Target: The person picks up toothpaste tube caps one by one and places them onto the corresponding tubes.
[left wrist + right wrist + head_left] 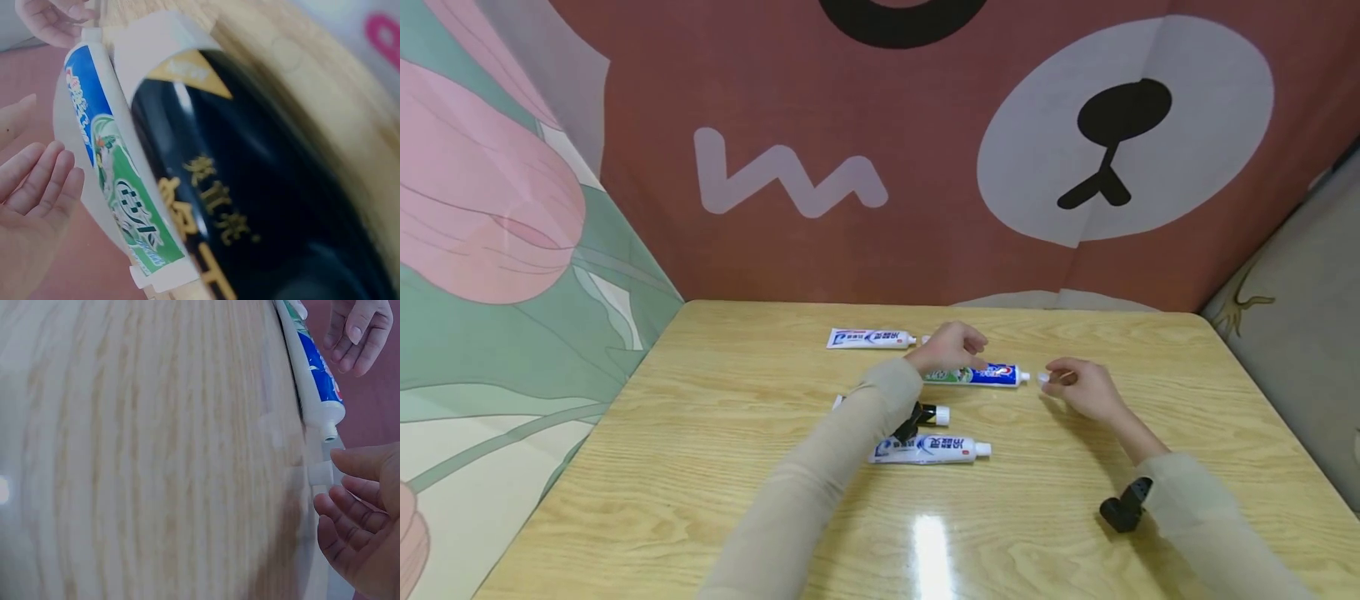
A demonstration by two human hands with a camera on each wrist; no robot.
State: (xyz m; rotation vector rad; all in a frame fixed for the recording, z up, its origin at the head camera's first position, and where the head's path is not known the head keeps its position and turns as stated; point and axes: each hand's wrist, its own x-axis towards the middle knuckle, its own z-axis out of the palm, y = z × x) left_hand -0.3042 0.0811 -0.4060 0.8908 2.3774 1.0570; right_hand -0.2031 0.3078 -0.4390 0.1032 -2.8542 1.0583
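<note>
My right hand [1086, 389] pinches a small white cap [320, 474] between thumb and fingertips, just off the bare nozzle of a blue and green toothpaste tube [996, 375]. That tube lies flat, its threaded nozzle facing the cap. Over the tube's other end, my left hand [949, 346] hovers with fingers loosely extended and nothing held; it hides part of the tube in the head view. In the left wrist view, the left hand's fingers [47, 181] are relaxed beside the tube's printed side.
A white toothpaste tube [871, 338] lies at the back, with a small white cap [925, 340] by its nozzle. Nearer are a black tube [934, 415] with a white cap and another white tube [928, 450], both partly behind the left sleeve. The wooden table [647, 467] meets a printed backdrop.
</note>
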